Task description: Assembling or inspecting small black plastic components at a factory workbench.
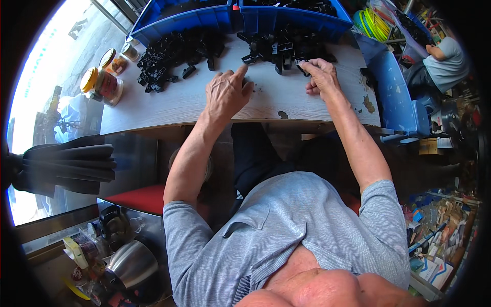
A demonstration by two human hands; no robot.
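Note:
My left hand hovers over the table's middle, index finger stretched forward and thumb apart. Its fingertip is close to a small black plastic part at the near edge of a pile; whether it touches is hard to tell. To the right, my right hand pinches a small black plastic part between thumb and index finger, beside the right pile of black plastic parts. Another pile of black parts spreads over the table's left side, with a few loose pieces near it.
Two blue bins holding black parts stand along the far edge of the pale table. Lidded jars line its left edge. A blue crate sits at the right. Another person is at the far right. A metal kettle is lower left.

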